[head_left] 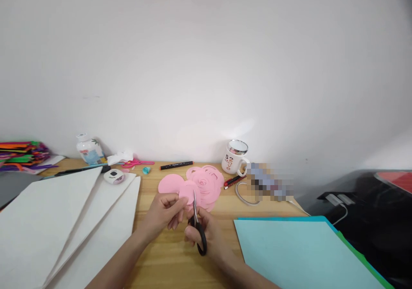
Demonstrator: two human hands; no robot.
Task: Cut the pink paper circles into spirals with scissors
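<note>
Between its thumb and fingers my left hand (167,211) pinches a small pink paper circle (186,193). My right hand (209,233) is closed round the black handles of a pair of scissors (201,234), whose blades point away from me at the right edge of that circle. Just beyond lies a pile of pink paper cut-outs (209,184) with rings and curved strips. To its left a larger pink paper disc (171,183) lies flat on the wooden table (161,263).
White sheets (41,220) cover the left side; light blue sheets (289,246) lie at right. Along the wall stand a white bottle (90,149), pink scissors (138,163), a black marker (176,165) and a white mug (234,158). Colourful pipe cleaners (22,153) sit far left.
</note>
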